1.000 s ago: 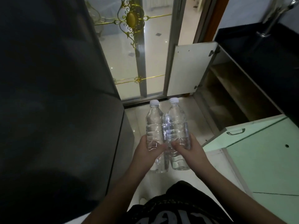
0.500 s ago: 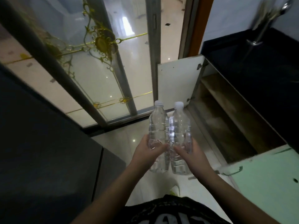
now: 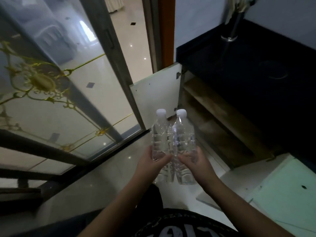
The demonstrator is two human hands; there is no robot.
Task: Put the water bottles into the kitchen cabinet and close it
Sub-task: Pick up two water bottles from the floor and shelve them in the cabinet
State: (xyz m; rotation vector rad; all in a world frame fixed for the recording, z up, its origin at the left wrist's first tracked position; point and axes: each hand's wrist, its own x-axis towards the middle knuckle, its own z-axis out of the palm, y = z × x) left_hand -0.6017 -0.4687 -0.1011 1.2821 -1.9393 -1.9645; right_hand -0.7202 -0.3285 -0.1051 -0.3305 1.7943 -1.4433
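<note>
This is a home kitchen. A dark counter (image 3: 239, 69) with a chrome tap (image 3: 234, 23) tops an open cabinet (image 3: 218, 120) with wooden shelves. A glass door (image 3: 68, 79) with gold scrollwork opens onto a tiled room.

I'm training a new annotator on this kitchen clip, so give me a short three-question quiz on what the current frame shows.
1. True or false: the cabinet door beside the glass door is shut.
2. What does each hand hold? A) one bottle each B) both bottles in the left hand C) nothing
3. Fill in: both bottle caps are ____ in colour.

Key:
1. False; it stands open, and the wooden shelves show.
2. A; the left hand grips the left bottle and the right hand grips the right bottle, bottles side by side.
3. White.
</note>
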